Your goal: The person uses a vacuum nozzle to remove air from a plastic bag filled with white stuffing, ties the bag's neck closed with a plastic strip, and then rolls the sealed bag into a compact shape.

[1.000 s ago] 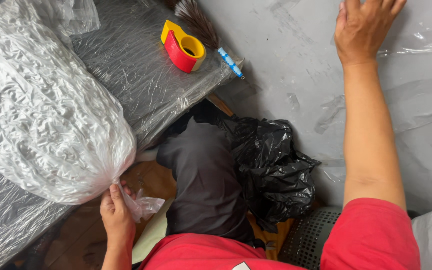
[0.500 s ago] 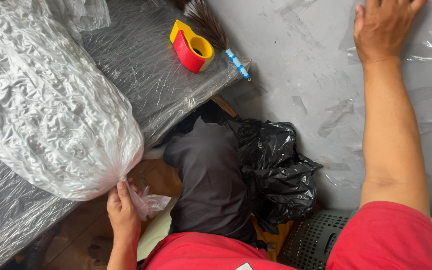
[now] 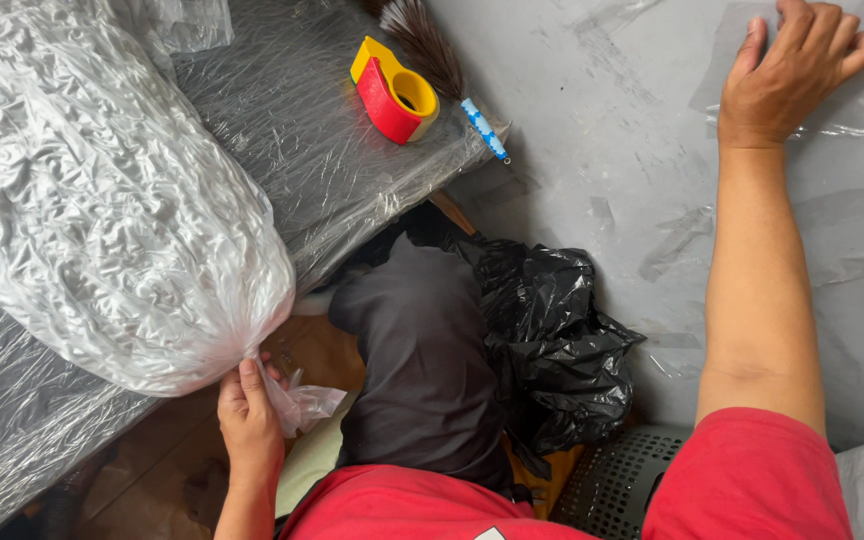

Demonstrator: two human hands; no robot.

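Over the last second the left hand (image 3: 248,420) has kept its closed grip on the gathered neck of the big clear plastic bag (image 3: 112,210) lying on the film-wrapped tabletop (image 3: 332,170). The right hand (image 3: 792,75) has stayed stretched out, open and flat on a clear sheet (image 3: 852,110) on the grey floor. Little else has shifted, so the bag's mouth looks pinched shut, though whether it is knotted is hard to tell; the red-and-yellow tape dispenser (image 3: 392,95) sits untouched.

A crinkled white translucent bag (image 3: 102,200) lies on the grey film-wrapped table (image 3: 292,130) at left, a red-and-yellow tape dispenser (image 3: 392,95) sits far, a glossy black bag (image 3: 552,340) near centre, and a red sleeve (image 3: 752,480) near right.
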